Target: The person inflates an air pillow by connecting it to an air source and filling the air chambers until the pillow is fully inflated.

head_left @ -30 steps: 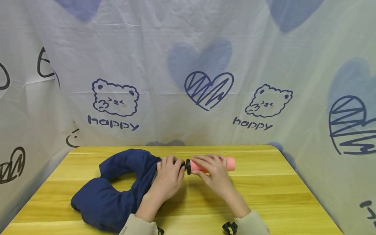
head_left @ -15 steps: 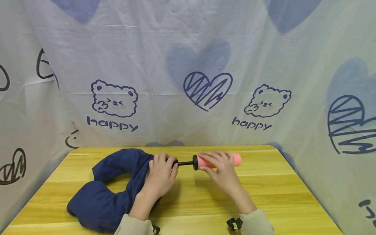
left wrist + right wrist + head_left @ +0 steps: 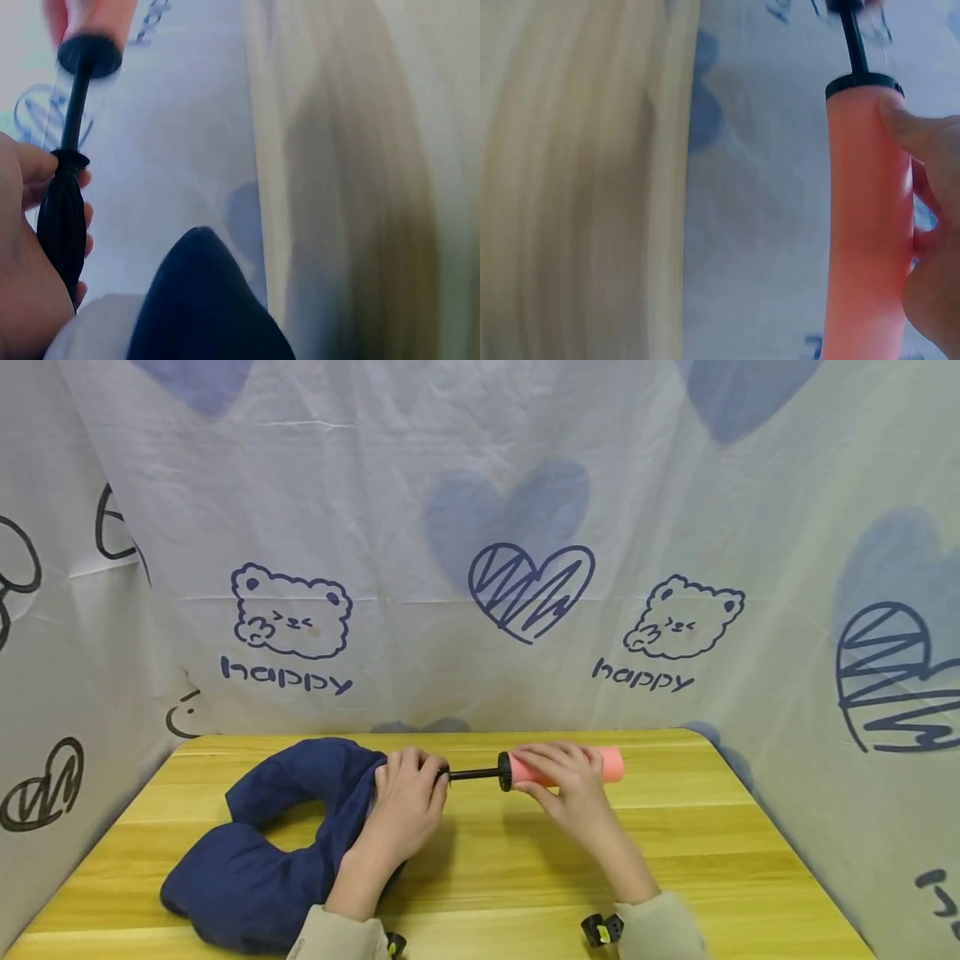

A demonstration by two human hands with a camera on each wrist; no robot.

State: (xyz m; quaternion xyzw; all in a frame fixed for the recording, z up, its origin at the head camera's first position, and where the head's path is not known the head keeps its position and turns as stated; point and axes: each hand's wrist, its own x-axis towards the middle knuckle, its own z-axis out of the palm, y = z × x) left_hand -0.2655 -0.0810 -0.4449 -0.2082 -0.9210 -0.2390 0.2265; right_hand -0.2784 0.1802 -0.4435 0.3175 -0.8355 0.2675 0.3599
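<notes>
A pink hand pump (image 3: 611, 764) with a black end cap lies level above the table. My right hand (image 3: 573, 789) grips its barrel, the thumb near the cap in the right wrist view. The black rod (image 3: 476, 773) stands well out of the barrel, toward the left. My left hand (image 3: 408, 797) holds the black handle (image 3: 64, 221) at the rod's far end, fingers curled round it. Beside and under that hand lies a navy U-shaped neck pillow (image 3: 255, 893); a pale part of it shows near the wrist. Whether the handle touches the pillow is hidden.
The wooden table (image 3: 660, 860) runs back to a pale curtain (image 3: 420, 643) printed with hearts and bears. A black wrist strap mount (image 3: 602, 931) shows by the right sleeve.
My right hand has moved right with the barrel, while the left has shifted left. The rod, almost wholly inside before, now shows long between them. The pillow has slid slightly left.
</notes>
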